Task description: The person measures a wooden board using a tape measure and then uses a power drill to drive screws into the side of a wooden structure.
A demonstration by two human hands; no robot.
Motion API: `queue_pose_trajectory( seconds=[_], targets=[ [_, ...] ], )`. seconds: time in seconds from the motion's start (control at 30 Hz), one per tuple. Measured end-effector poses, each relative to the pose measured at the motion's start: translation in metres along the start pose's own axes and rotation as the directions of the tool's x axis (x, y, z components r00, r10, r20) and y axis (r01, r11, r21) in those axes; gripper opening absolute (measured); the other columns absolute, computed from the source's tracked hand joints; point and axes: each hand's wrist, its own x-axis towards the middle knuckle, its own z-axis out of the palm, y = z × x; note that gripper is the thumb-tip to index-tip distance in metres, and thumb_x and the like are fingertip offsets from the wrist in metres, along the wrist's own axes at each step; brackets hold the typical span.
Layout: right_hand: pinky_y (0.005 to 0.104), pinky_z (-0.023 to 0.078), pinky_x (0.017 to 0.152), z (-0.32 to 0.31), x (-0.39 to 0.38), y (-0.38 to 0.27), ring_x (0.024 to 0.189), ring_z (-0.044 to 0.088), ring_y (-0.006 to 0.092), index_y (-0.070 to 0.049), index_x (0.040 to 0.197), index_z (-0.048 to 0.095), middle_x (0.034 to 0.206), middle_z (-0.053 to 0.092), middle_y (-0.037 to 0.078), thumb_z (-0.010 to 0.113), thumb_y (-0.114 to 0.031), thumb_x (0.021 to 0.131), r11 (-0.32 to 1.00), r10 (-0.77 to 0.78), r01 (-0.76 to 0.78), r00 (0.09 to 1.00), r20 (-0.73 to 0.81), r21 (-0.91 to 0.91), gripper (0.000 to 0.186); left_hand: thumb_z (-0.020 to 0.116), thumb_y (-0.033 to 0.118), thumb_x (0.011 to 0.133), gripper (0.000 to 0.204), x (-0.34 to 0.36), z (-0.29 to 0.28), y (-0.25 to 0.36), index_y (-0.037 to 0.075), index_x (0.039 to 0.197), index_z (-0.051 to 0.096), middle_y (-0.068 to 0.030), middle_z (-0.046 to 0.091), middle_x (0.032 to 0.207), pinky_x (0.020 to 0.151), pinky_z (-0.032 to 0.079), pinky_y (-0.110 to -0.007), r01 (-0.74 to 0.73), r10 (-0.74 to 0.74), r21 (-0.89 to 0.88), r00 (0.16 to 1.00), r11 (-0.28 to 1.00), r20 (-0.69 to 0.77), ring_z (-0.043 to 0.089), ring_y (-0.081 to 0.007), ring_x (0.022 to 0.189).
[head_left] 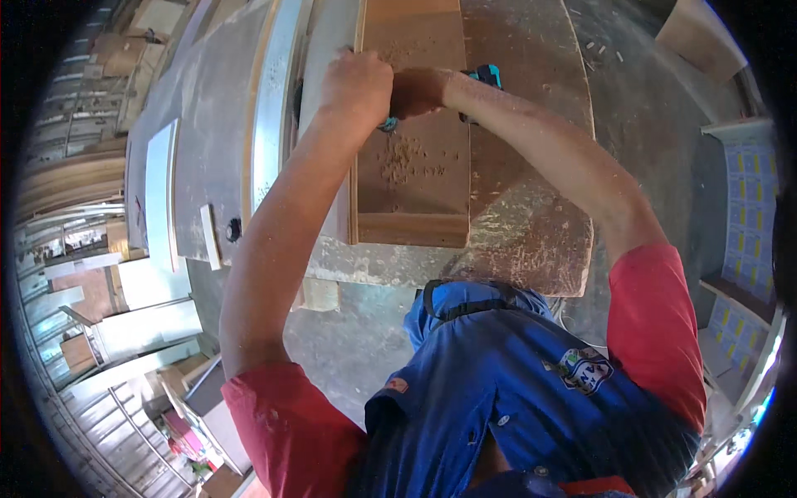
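My left hand (359,81) is closed at the upright left edge of a long brown wooden piece like a shallow box (415,228). Whatever it grips is hidden. Right beside it, my right hand (418,93) is bent inward, curled and in shadow, its fingers mostly out of sight. A small teal tool part (388,124) peeks out just below both hands; the rest of it is covered. Beyond my right forearm, a teal and black power tool (486,76) shows in part. Wood shavings (402,159) lie on the brown surface near my hands.
The wooden piece rests on a worn brown worktable (531,199). Pale panels and boards (274,100) stand to its left, with a small white strip (210,236) and a black round item (234,230). Stacked timber (75,178) lies far left. Shelving (743,207) stands right.
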Motion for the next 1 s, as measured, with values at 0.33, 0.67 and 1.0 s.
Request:
queue_pose_trajectory(
  seconds=[0.33,0.67,1.0],
  targets=[
    [0.0404,0.048,0.056,0.019,0.039,0.016,0.056,0.057,0.0193,-0.007,0.079,0.062,0.065,0.059,0.007,0.063,-0.019,0.089,0.979,0.176,-0.177,0.984,0.017,0.104,0.015,0.070,0.002,0.077,0.014,0.007,0.022,-0.001,0.002,0.090,0.075,-0.0176,0.072,0.095,0.081,0.060,-0.044,-0.044,0.047,0.018,0.985,0.999,-0.168,0.068,-0.0370,0.097],
    [0.0330,0.040,0.040,0.000,-0.008,0.002,0.045,0.045,0.0162,-0.006,0.064,0.054,0.052,0.048,0.004,0.061,-0.010,0.071,0.986,-0.071,0.097,0.981,-0.181,0.137,0.010,0.067,0.009,0.082,0.013,0.009,0.033,0.003,0.005,0.086,0.078,-0.0145,0.074,0.088,0.080,0.057,-0.038,0.045,-0.034,0.081,0.990,0.996,-0.135,0.071,-0.0268,0.093],
    [0.0360,0.040,0.042,0.008,0.009,0.016,0.046,0.048,0.0177,-0.006,0.069,0.057,0.054,0.050,0.005,0.062,-0.011,0.078,0.988,-0.025,0.033,0.998,-0.054,0.152,0.012,0.066,0.009,0.083,0.012,0.011,0.038,0.005,0.006,0.085,0.077,-0.0127,0.074,0.087,0.079,0.056,-0.037,0.050,-0.034,0.109,0.988,0.993,-0.151,0.071,-0.0270,0.090]
  ],
)
